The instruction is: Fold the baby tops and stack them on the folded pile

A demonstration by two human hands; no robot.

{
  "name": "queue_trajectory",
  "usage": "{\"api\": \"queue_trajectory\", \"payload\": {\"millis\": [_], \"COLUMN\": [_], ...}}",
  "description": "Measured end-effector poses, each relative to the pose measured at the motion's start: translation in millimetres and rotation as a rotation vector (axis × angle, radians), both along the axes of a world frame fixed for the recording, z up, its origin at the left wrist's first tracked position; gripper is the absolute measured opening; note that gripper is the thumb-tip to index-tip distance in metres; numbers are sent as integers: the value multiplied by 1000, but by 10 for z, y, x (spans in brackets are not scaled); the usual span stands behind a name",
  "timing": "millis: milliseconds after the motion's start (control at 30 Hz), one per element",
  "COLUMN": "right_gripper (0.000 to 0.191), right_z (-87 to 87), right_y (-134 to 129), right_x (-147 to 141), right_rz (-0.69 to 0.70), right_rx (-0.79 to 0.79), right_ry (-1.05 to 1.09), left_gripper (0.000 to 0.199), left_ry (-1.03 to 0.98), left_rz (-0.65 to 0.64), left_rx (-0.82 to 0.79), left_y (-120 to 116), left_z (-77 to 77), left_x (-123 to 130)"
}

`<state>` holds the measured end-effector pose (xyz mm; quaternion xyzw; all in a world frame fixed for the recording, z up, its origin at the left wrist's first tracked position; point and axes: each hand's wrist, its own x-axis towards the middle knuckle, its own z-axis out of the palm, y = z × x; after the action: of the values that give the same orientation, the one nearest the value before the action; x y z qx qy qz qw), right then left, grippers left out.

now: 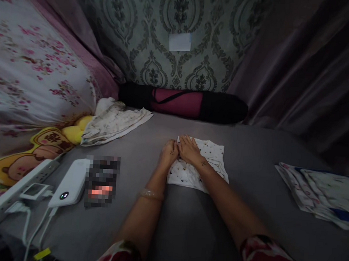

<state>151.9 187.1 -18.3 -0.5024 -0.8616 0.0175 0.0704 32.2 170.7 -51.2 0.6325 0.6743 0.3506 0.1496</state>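
Beneath both hands (179,151), the white patterned cloth (186,173)

A wide, flat gray surface (257,162) holds lots of things. A white spotted cloth (211,148) lies in the middle. A long black and pink bag (177,102) lies at the back. Folded cloths (323,189) sit on the right. A white power bank (70,183) and power strip (19,190) lie on the left.
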Motion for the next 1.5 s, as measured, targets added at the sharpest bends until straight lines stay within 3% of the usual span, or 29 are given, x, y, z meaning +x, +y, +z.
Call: {"api": "queue_trajectory", "payload": {"millis": [133, 267, 367, 467, 567, 733, 900, 1067, 1200, 1500], "right_gripper": [57, 60, 58, 59, 61, 62, 58, 61, 62, 67], "right_z": [-84, -130, -66, 35, 83, -30, -152, 7, 86, -272], "right_y": [18, 14, 36, 49, 10, -132, -201, -105, -68, -132], "right_x": [-202, -264, -232, -76, 247, 761, 780, 879, 1107, 1226], "right_rz": [2, -27, -2, -27, -155, -286, -289, -248, -296, -263], "right_rx": [-35, -87, -149, -177, -141, -145, -133, -335, -216, -86], "right_ry": [-20, -23, 31, 134, 159, 61, 50, 113, 185, 81], "left_gripper": [40, 42, 43, 43, 43, 42, 44, 46, 49, 60], "left_ry": [-62, -57, -69, -79, -48, 166, 361, 383, 392, 512], "left_rz": [107, 101, 69, 37, -5, -166, -290, -287, -289, -310], "left_rx": [-54, -88, -67, -35, -13, 54, -86, -119, -52, -172], "left_y": [-5, 0, 4, 9, 6, -52, -149, -196, -197, -187], "left_z": [87, 119, 112, 91, 69, 58, 76, 103, 117, -22], "left_x": [-50, -51, -39, -44, -42, 59, 141, 88, 77, 126]}}
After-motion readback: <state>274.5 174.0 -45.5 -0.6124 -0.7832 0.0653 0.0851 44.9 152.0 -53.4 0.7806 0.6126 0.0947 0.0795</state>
